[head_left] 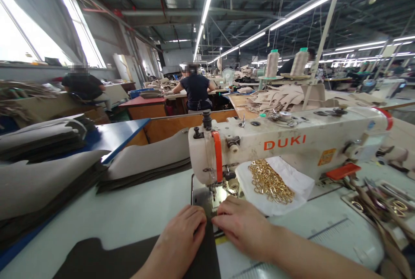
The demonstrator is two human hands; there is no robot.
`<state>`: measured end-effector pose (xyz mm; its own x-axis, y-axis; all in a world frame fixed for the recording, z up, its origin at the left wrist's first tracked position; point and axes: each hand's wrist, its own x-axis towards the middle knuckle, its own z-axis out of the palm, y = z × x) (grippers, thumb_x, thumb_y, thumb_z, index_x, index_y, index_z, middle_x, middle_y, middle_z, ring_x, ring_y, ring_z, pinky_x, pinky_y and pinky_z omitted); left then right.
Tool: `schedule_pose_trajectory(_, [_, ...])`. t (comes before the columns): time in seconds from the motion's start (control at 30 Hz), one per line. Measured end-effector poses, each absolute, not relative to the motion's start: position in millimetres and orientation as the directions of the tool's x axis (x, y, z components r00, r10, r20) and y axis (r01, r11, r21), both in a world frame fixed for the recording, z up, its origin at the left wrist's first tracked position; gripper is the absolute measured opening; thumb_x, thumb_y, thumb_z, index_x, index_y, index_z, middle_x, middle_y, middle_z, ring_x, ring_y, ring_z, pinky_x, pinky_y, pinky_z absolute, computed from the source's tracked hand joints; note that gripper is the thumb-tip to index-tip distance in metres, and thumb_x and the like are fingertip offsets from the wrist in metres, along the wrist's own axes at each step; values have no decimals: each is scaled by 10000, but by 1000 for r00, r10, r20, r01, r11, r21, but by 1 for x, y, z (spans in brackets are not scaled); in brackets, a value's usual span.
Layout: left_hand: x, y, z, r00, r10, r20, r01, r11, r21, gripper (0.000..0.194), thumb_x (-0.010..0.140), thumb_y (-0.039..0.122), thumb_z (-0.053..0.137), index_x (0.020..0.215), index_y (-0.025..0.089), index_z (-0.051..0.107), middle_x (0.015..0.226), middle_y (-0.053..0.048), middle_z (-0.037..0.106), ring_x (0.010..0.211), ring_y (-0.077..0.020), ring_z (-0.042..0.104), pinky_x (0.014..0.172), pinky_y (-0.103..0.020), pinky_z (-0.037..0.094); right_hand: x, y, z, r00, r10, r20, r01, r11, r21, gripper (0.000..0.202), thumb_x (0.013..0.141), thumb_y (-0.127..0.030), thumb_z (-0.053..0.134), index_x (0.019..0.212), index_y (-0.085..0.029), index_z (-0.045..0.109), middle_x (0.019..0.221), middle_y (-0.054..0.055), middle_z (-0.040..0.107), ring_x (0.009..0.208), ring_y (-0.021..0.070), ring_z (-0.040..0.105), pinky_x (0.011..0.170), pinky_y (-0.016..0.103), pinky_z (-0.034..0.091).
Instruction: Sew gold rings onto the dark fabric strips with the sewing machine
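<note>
A dark grey sheet-like panel (pixel 129 255) lies on the sewing machine table, its narrow end running to the needle area. My left hand (pixel 181 238) is closed with curled fingers on the panel, just in front of the presser foot (pixel 214 190). Close beside the panel's right edge, my right hand (pixel 241 223) has its fingertips pinched together; what sits between them is hidden. The white sewing machine (pixel 246 140) has its lamp lit over the needle plate. Gold metal rings (pixel 270 181) are heaped on a white sheet (pixel 303 179) behind my right hand.
Stacks of grey panels (pixel 149 153) lie at the left, some on a blue-topped table (pixel 125 134). At right, a tray (pixel 389 197) holds tan strips and gold rings. Tan pieces (pixel 285 97) and thread cones (pixel 272 63) stand behind the machine. Two people sit working ahead.
</note>
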<state>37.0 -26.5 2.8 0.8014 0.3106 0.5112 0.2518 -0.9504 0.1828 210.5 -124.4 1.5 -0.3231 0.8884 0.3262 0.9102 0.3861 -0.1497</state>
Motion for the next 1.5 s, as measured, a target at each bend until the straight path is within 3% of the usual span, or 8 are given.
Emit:
schedule_pose_trajectory(0.1, [37,-26,3,816,296,497,267,-955,129,204,768,31,512,688,216,545,692,12,657,650,-177,646,609,-289,560,215,-138,5,-396,865,308,886,448,-118,130,887,-141,527,966,-188,619,944,28,630,911,187,537,835,285,426])
schedule_pose_trajectory(0.23, [37,-25,-3,786,258,562,243,-965,102,197,791,38,489,722,214,543,706,8,658,652,-173,638,640,-300,563,214,-155,10,-500,826,260,858,514,16,180,903,-219,585,1078,-178,599,947,16,635,905,188,553,810,287,447])
schedule_pose_trajectory(0.37, [38,-25,-6,765,239,599,223,-969,101,205,802,37,462,724,212,536,691,2,649,632,-175,630,607,-296,559,209,-156,12,-502,822,268,863,498,87,170,901,-252,587,1053,-178,602,1049,28,642,974,197,564,858,299,457])
schedule_pose_trajectory(0.5, [37,-25,-5,755,235,612,219,-970,103,210,820,43,448,749,215,545,688,6,646,629,-177,634,605,-297,560,207,-147,9,-507,821,265,860,503,86,175,904,-353,579,968,-198,630,1070,39,647,1013,200,567,910,312,452])
schedule_pose_trajectory(0.63, [36,-25,-6,748,234,621,202,-972,122,217,840,54,438,747,224,535,699,9,644,637,-169,634,607,-279,554,205,-138,2,-535,785,313,838,539,80,269,866,-456,624,878,-189,652,954,13,684,953,185,582,917,303,457])
schedule_pose_trajectory(0.73, [36,-25,-7,748,228,624,188,-973,130,224,871,69,420,752,228,525,697,13,641,631,-159,629,598,-263,544,202,-132,-7,-550,743,382,825,555,108,260,890,-428,610,806,-184,643,873,-9,697,897,160,595,877,278,471])
schedule_pose_trajectory(1.03, [38,-25,-7,758,174,629,143,-985,100,248,945,113,349,799,227,514,722,14,639,645,-143,630,632,-247,534,200,-120,-37,-587,668,457,783,612,111,216,953,-374,520,891,-210,646,925,-56,730,854,119,619,700,271,480])
schedule_pose_trajectory(1.5, [37,-24,-5,771,124,624,121,-992,49,298,970,143,324,767,223,526,706,10,626,648,-146,622,641,-243,547,201,-120,-35,-579,672,461,780,621,76,213,942,-383,548,872,-208,647,958,-55,732,892,114,638,713,258,489])
